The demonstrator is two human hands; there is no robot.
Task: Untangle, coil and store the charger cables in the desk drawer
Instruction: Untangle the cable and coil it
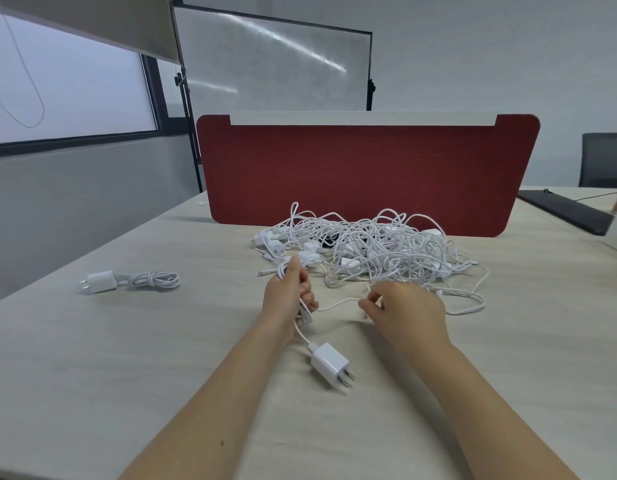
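Left hand [289, 295] gripping looped cable [338, 303], right hand [402, 308] pinching its strand, charger [329, 364] dangling below, tangle [365, 247] lying behind.

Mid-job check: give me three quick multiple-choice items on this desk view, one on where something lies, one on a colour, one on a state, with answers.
1. Where is the already coiled charger?
A. Far left on the desk
B. On the tangled pile
C. In the right hand

2. What colour is the divider panel behind the pile?
A. Blue
B. Dark red
C. Green

3. What is the left hand doing?
A. Resting flat and empty
B. Gripping loops of white cable
C. Holding the plug by its prongs

Answers: 1 A, the coiled charger lies alone, apart from the tangled pile. 2 B, the divider panel is dark red. 3 B, the left hand is closed around cable loops, its plug lying on the desk.
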